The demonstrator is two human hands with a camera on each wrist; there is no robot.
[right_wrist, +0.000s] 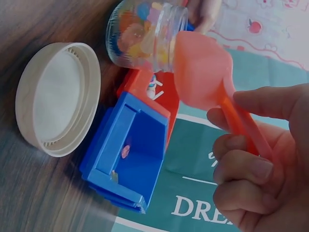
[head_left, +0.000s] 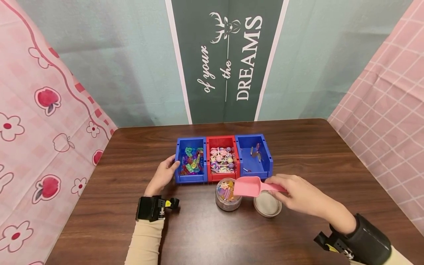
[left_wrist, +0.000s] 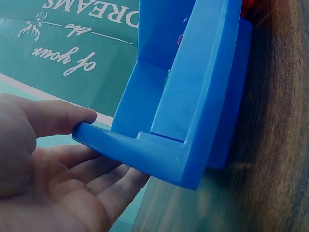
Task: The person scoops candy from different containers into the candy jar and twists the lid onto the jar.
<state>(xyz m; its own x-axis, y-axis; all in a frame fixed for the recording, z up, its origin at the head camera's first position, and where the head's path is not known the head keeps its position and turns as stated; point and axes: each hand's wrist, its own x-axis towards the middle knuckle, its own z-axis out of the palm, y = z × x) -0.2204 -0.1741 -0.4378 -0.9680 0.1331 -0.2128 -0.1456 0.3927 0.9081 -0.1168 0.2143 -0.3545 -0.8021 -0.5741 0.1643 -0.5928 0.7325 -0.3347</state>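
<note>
While the right hand [head_left: 296, 191] holds it by the handle, the pink scoop [head_left: 248, 186] sits raised at the glass jar's [head_left: 228, 206] right edge, its blade covering part of the rim from above; contact can't be told. Scoop: solid pink, squarish blade with raised sides, short handle. Right thumb and fingers clamped round that handle. Glass jar: clear, squat, open-topped, well filled with mixed coloured pieces [head_left: 227, 193], a pale star among them. Pale lid [head_left: 267, 203], inner side up, on the table [head_left: 198, 228] just right of the jar. Behind the jar, red bin [head_left: 223, 177]: lollipop-like pieces [head_left: 222, 160], many striped. Behind and left of the jar, left blue bin [head_left: 192, 179]: translucent pieces [head_left: 193, 163], green, yellow, red. Left hand [head_left: 163, 176] clamped on this bin's outer side, thumb over the lip, fingers beneath. Behind and right of the jar, right blue bin [head_left: 246, 156]: a few small scattered pieces [head_left: 254, 154]. Well behind the jar, dark green panel [head_left: 212, 110] lettered DREAMS.
</note>
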